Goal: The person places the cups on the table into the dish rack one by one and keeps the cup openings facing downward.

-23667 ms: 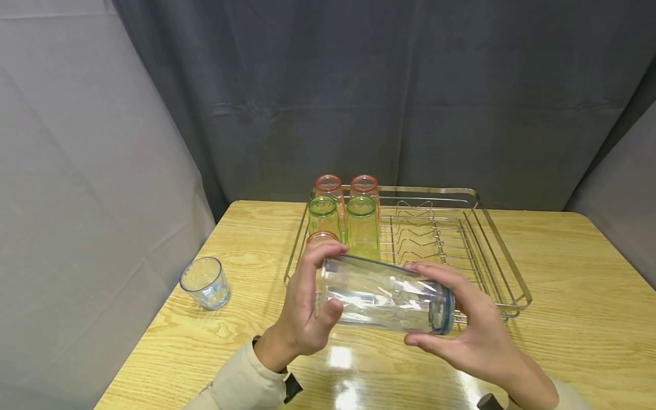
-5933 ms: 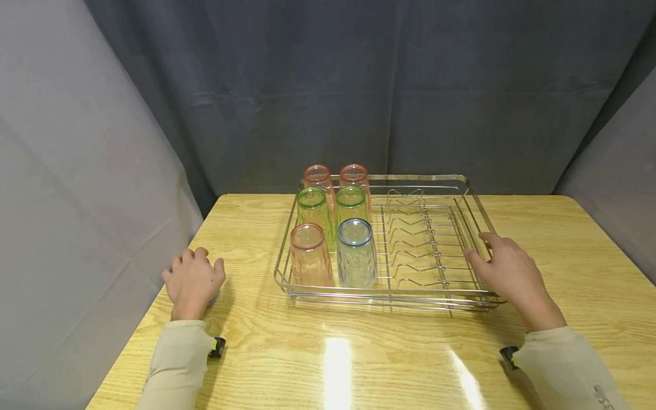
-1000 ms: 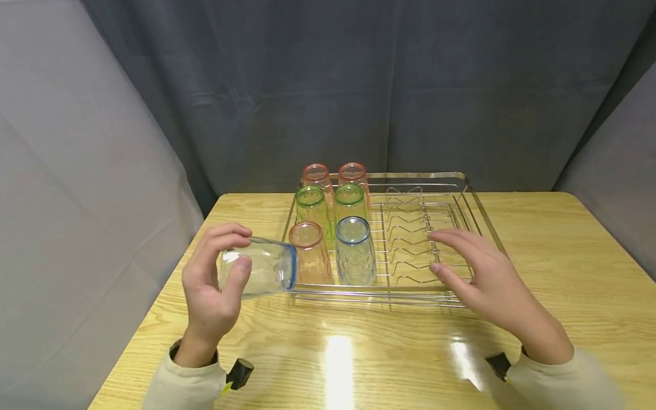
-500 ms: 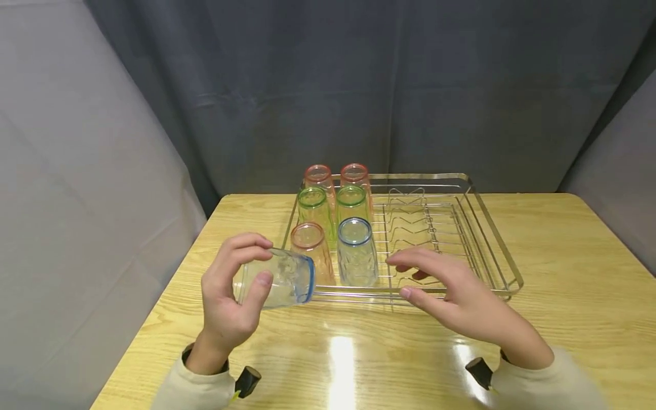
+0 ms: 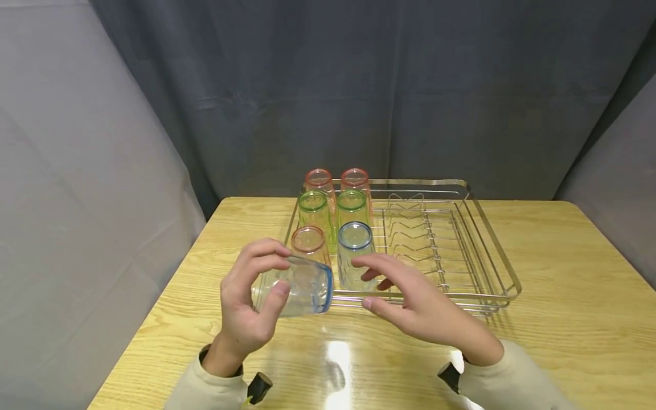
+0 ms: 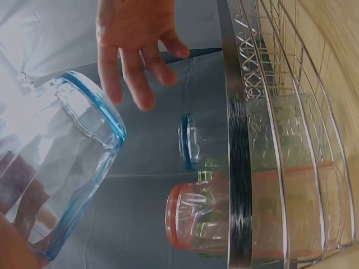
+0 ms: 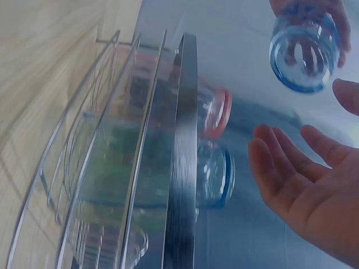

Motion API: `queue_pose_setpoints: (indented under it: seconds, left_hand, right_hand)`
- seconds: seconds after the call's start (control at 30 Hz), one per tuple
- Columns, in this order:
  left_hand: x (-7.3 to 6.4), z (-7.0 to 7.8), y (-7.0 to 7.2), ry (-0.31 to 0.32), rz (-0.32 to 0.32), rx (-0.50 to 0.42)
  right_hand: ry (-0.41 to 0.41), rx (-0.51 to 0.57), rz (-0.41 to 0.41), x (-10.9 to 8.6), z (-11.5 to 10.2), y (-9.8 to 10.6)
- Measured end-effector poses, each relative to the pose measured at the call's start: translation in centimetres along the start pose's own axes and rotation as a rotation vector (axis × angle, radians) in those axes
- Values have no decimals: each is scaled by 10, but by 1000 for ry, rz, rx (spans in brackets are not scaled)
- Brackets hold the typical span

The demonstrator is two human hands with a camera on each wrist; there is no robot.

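Observation:
My left hand (image 5: pixel 248 304) grips a clear glass tumbler (image 5: pixel 302 287) with a blue edge, thumb on the near side and fingers over the top. It lies sideways in the air before the rack's front left corner, blue-edged end to the right. My right hand (image 5: pixel 417 304), fingers apart and holding nothing, hovers a short way right of that end. In the right wrist view the tumbler (image 7: pixel 305 56) shows beyond the right thumb. Behind the hands, a blue-ringed glass (image 5: pixel 353 259) and a pink-orange glass (image 5: pixel 310 242) stand in the wire dish rack (image 5: pixel 494 245).
Two green glasses (image 5: pixel 352 206) and two red-rimmed glasses (image 5: pixel 355 181) stand farther back in the rack's left part. Wavy wire dividers (image 5: pixel 407 233) fill its middle. The rack rests on a wooden table (image 5: pixel 564 273); a dark curtain (image 5: pixel 333 85) hangs behind.
Over the last second my left hand has carried the tumbler rightward and slightly nearer. My right hand has come left from over the rack toward it. Earlier, the left hand was over this tumbler's table spot.

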State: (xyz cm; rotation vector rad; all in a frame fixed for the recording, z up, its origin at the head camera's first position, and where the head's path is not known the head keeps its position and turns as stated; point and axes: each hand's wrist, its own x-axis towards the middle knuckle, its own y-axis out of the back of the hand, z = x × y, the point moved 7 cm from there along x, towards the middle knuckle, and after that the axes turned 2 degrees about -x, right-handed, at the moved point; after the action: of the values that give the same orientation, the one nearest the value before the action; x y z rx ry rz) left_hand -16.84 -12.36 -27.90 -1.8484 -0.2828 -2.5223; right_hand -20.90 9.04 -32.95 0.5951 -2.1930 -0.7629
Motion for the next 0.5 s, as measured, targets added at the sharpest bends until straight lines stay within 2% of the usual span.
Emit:
queue_pose_setpoints:
  seconds: [0.2,0.4,0.5]
  left_hand:
    - [-1,1,-1,-15,9,-15]
    - [-2,2,-2,-14,22,-40]
    - [-2,2,-4,-12,25,-40]
  right_hand:
    - [-2,19,-66,3,-6,-15]
    - [8,-7,-79,5,-12,-21]
    - [4,14,-87,7,-13,-24]
